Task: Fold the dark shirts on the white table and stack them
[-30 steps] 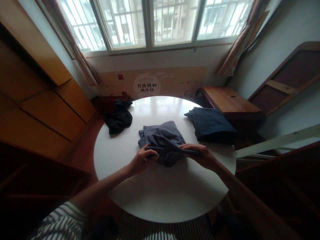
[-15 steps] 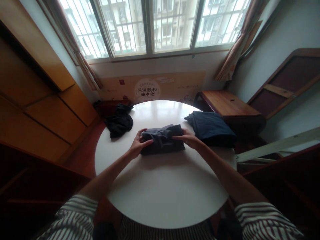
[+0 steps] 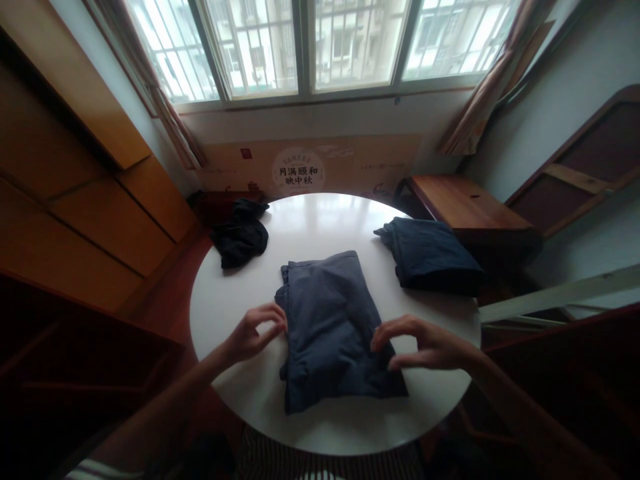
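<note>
A folded blue-grey garment point(image 3: 330, 327) lies spread as a rough rectangle on the round white table point(image 3: 320, 427). Its left side shows uneven layers, and its surface is a little wrinkled. My left hand point(image 3: 256, 331) is at its left edge, thumb and fingertips brought together on the cloth's border. At the lower right edge is my right hand point(image 3: 420, 341), fingers bent over the fabric and thumb held apart from them. Whether the right fingertips press on the cloth is hard to see.
A crumpled black garment point(image 3: 243, 237) lies at the table's far left. Folded dark navy clothing point(image 3: 435, 253) sits at the right edge. Beyond stand a wooden side table point(image 3: 465, 200) and a window wall; wooden cabinets point(image 3: 110, 220) flank the left.
The garment was a compact bundle between both hands farther back. Now it lies opened into a larger flat shape, and both hands have come nearer to me along its sides.
</note>
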Motion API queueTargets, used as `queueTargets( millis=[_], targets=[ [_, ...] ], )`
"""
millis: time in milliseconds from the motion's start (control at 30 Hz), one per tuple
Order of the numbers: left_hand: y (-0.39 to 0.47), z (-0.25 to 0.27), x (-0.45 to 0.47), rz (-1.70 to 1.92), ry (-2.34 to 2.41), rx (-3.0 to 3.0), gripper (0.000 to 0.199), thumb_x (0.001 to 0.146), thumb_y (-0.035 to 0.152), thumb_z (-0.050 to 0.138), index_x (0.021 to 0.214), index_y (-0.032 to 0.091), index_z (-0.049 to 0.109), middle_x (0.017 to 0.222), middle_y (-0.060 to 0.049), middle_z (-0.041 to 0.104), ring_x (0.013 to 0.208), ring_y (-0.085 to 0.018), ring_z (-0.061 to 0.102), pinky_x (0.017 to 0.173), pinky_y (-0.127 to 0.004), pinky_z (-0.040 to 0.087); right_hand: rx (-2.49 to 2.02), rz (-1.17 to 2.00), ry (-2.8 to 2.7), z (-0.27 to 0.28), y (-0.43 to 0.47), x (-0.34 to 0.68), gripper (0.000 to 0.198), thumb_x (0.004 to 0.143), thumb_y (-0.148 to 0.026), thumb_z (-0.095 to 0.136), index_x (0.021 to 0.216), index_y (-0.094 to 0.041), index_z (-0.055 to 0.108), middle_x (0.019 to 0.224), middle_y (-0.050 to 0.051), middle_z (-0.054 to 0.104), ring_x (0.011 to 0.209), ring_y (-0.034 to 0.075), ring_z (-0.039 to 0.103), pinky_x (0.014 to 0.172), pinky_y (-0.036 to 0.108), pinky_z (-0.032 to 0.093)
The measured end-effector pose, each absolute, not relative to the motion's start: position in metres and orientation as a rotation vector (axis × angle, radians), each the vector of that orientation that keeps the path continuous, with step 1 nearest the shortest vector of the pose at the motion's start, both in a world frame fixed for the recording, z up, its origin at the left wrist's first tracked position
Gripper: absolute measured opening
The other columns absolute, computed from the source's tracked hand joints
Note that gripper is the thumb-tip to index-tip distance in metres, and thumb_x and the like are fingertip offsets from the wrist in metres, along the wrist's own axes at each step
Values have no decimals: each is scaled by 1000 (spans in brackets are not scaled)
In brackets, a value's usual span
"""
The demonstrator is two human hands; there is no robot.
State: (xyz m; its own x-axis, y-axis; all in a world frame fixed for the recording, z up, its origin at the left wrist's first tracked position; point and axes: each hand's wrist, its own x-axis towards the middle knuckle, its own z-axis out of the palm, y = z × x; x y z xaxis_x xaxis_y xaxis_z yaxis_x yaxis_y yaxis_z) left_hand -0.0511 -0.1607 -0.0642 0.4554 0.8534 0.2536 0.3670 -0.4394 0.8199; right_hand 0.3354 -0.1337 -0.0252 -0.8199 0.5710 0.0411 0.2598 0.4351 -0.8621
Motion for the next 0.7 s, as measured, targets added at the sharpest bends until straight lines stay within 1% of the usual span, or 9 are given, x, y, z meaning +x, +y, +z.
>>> queueTargets(
  millis=[100,167,233,333,400,467,533,567,700],
  targets=[
    [-116,-69,-56,1018,1545,1635,43,86,53,64,104,14,68,105,-14,68,90,-22,66,79,-34,54,-981,1087,-2113,-44,-100,320,36,88,-50,64,104,-19,73,106,10,71,97,23,68,87,38,57],
    [-84,-72,-56,942,1606,1405,58,80,57,68,116,12,63,105,-15,68,82,-21,67,70,-31,55,-1114,930,-2026,-56,-74,305,47,86,-54,64,117,-19,67,117,13,66,101,26,66,84,41,59],
    [-57,-73,-53,878,1575,1337,63,78,59,68,119,11,62,98,-14,70,71,-17,65,60,-27,52,-1175,744,-2019,-62,-57,288,52,86,-54,63,123,-18,63,120,15,62,105,28,64,87,45,57],
    [-32,-77,-48,877,1621,1561,56,73,59,72,104,12,70,90,-11,70,64,-14,59,55,-24,46,-1105,423,-2117,-53,-65,262,39,91,-48,59,112,-16,67,111,15,61,106,29,60,95,50,50],
    [-24,-81,-46,879,1655,1714,51,70,58,74,95,13,73,85,-9,70,65,-16,59,57,-25,46,-941,350,-2305,-40,-94,245,36,93,-48,58,104,-16,68,103,13,61,98,26,59,92,46,50],
    [-20,-85,-45,863,1666,1766,46,70,55,73,89,13,74,78,-8,69,66,-18,59,59,-26,46,-711,401,-2541,-32,-131,230,45,89,-57,60,106,-16,66,103,11,62,96,25,57,88,42,50],
    [-19,-88,-44,867,1681,1776,39,72,51,70,84,14,74,74,-7,68,65,-18,58,60,-27,45,-546,378,-2705,-33,-165,218,59,81,-64,66,113,-14,64,107,13,62,101,27,55,88,42,48],
    [-19,-89,-43,884,1695,1775,36,73,49,69,81,14,73,74,-7,68,64,-18,58,60,-27,45,-503,337,-2763,-36,-178,213,58,81,-60,68,115,-13,63,108,14,62,102,28,54,87,42,47],
    [-23,-83,-41,1018,1727,1721,31,74,45,65,84,15,70,83,-7,68,63,-15,56,59,-26,44,-415,123,-2869,-52,-197,207,20,92,-20,58,109,-11,63,97,11,64,91,24,54,79,37,45]
  ],
)
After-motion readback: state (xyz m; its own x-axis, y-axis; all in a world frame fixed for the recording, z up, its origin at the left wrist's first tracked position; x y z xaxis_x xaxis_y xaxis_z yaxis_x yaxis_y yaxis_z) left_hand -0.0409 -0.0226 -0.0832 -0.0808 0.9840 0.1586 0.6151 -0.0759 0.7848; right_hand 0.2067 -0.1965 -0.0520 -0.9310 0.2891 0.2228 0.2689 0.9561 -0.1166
